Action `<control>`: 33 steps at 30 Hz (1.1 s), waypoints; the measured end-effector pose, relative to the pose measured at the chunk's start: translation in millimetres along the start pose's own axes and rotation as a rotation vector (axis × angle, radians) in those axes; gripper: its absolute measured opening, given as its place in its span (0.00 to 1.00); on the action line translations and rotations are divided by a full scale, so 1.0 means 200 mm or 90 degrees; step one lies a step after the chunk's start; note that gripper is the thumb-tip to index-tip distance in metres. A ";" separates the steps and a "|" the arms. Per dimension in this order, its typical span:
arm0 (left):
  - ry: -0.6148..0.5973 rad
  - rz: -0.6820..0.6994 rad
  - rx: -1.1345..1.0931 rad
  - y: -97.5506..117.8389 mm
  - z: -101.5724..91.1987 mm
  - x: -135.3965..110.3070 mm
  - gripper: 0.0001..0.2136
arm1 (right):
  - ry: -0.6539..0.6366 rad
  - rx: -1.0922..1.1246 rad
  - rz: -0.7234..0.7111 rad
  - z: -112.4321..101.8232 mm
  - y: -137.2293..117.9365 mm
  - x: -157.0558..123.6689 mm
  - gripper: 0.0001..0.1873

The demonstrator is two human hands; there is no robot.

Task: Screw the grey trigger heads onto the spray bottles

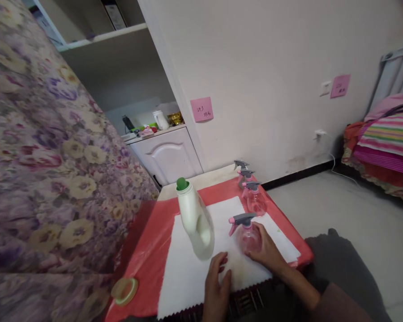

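Observation:
My right hand (pixel 264 250) is closed round the clear body of a spray bottle (pixel 249 239), which has a grey and pink trigger head pointing left. Just left of it, my left hand (pixel 217 281) has its fingers curled and apart, with nothing in them, over a white cloth (pixel 184 286). A large pale-green jug (pixel 196 223) with a green spout or cap at its mouth stands on the cloth, beyond my left hand. Several more spray bottles (pixel 256 201) with grey and pink heads line the table's right side.
A red cover (pixel 147 255) lies over the small table. A roll of tape (pixel 125 290) sits at its front left corner. Floral curtain (pixel 53 179) hangs at the left; the wall and a white cabinet (pixel 169 156) stand behind. A bed (pixel 386 147) is far right.

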State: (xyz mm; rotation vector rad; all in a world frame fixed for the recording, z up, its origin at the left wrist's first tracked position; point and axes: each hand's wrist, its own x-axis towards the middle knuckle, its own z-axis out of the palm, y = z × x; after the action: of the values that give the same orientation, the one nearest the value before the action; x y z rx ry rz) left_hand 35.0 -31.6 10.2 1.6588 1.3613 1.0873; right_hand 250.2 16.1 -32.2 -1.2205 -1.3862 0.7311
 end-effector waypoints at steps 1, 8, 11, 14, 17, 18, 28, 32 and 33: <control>-0.021 0.013 -0.005 0.00 0.04 0.00 0.20 | -0.010 0.001 -0.002 0.03 -0.02 -0.02 0.41; -0.043 0.025 -0.025 -0.07 0.16 -0.01 0.26 | -0.029 0.000 0.008 0.11 -0.04 -0.08 0.42; -0.044 0.006 -0.035 -0.07 0.16 -0.01 0.26 | -0.092 0.042 0.011 0.05 0.00 -0.04 0.50; -0.039 -0.006 -0.048 -0.08 0.17 -0.01 0.26 | -0.189 0.090 0.005 -0.01 0.02 0.01 0.53; -0.037 0.003 -0.040 -0.08 0.17 0.01 0.26 | -0.190 0.073 -0.012 0.01 0.01 0.01 0.49; -0.036 0.011 -0.033 -0.07 0.17 0.02 0.25 | -0.154 0.050 -0.019 0.03 0.01 -0.01 0.47; -0.033 0.052 0.021 -0.03 0.14 0.13 0.22 | -0.035 -0.031 -0.026 0.10 -0.02 -0.07 0.41; -0.009 0.070 0.033 0.04 0.14 0.13 0.21 | -0.061 0.013 -0.053 0.06 -0.05 -0.06 0.39; -0.010 0.073 0.033 0.06 0.15 0.13 0.22 | -0.055 0.012 -0.052 0.06 -0.05 -0.06 0.39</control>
State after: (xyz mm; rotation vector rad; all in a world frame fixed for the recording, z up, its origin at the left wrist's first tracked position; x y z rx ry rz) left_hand 68.6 -8.1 14.1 1.7985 1.3064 1.1100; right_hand 234.2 4.9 -29.5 -1.1217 -1.4885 0.7452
